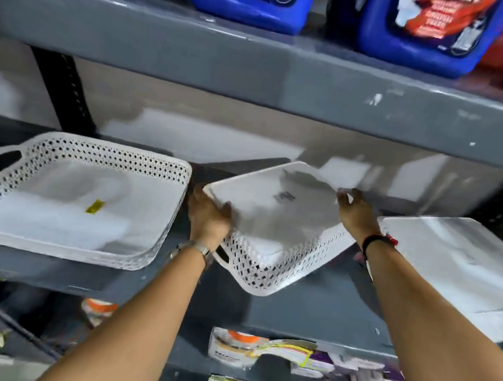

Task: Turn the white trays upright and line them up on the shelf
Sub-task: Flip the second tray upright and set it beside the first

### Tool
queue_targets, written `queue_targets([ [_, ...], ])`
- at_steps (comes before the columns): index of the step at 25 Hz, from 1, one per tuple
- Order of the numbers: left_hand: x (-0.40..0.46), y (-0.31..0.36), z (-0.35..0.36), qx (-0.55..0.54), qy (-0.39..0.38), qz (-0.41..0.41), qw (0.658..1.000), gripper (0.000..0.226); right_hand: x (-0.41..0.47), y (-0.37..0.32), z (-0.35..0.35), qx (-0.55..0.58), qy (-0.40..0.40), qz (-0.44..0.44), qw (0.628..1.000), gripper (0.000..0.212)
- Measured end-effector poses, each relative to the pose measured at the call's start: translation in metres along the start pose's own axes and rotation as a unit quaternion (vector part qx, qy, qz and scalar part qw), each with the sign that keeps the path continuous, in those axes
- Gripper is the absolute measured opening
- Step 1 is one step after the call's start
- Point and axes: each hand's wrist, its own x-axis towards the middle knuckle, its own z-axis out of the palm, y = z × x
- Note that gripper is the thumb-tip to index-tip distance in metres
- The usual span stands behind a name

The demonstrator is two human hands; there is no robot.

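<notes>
Head view
Shelf [49,271]: grey; carries three white trays in a row.
Left tray [69,199]: upright, open side up, at the shelf's left end by its front edge.
Middle tray [275,220]: upside down, tilted, its near corner past the front edge.
Left hand [208,217]: fingers curled around the middle tray's left edge.
Right hand [356,212]: fingertips pinching that tray's far right edge.
Right tray [459,268]: upside down, at the shelf's right end.
Blue jugs [248,0]: on the shelf above.
</notes>
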Motion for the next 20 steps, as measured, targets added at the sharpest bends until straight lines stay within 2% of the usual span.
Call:
queue_targets([
  [2,-0.009,-0.009,0.006,0.019,0.002,-0.092,0.996,0.078,0.026,0.011,-0.004,-0.028,-0.032,0.01,0.999,0.091],
  [3,-0.01,-0.014,0.009,0.024,-0.006,-0.14,0.99,0.082,0.038,0.014,-0.006,-0.052,-0.044,0.021,0.997,0.098],
  [6,-0.005,-0.022,0.017,-0.08,-0.055,-0.236,0.967,0.093,0.06,0.016,-0.012,-0.093,-0.069,0.044,0.992,0.083],
  [9,0.006,-0.025,0.029,-0.16,-0.064,-0.26,0.95,0.1,0.073,0.017,-0.006,-0.035,-0.163,0.058,0.984,0.089],
  [11,0.011,-0.024,0.033,-0.17,-0.062,-0.277,0.944,0.11,0.082,0.023,0.0,-0.01,-0.191,0.056,0.98,0.11],
  [13,0.016,-0.022,0.031,-0.176,-0.054,-0.274,0.944,0.102,0.085,0.033,0.006,-0.017,-0.198,0.073,0.977,0.13],
  [14,0.018,-0.021,0.03,-0.182,-0.048,-0.267,0.945,0.095,0.082,0.037,0.006,-0.019,-0.193,0.092,0.977,0.129],
  [17,0.03,-0.025,0.032,-0.186,-0.033,-0.263,0.946,0.088,0.077,0.039,0.005,0.076,-0.169,0.139,0.973,0.124],
  [20,0.034,-0.016,0.033,-0.161,-0.029,-0.258,0.952,0.084,0.077,0.035,0.0,0.156,-0.149,0.117,0.969,0.105],
])
